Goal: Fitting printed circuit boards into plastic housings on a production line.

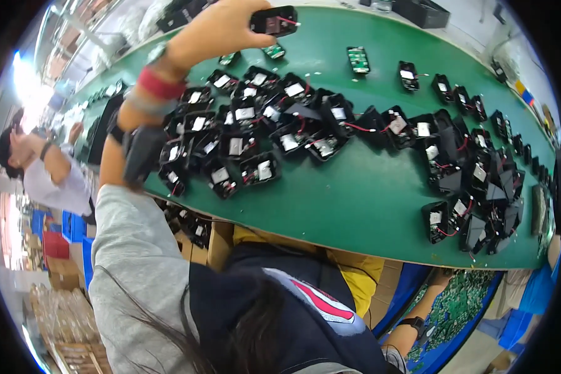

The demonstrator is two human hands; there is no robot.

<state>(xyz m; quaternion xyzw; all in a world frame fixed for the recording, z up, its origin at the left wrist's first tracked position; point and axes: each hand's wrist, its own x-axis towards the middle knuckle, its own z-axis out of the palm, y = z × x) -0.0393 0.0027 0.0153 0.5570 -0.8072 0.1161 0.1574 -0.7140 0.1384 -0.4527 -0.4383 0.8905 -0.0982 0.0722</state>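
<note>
Left hand (221,28) around boxy black plastic casing (274,20); green matte table (368,187)

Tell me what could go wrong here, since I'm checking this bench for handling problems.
1. The left hand holds a small black housing out over the crowded pile of black housings; a slip could drop it onto them.
2. Thin red wires trail loose between units, so the outstretched forearm might snag one.
3. Some housings lie near the green table's edge and could be knocked off.
</note>
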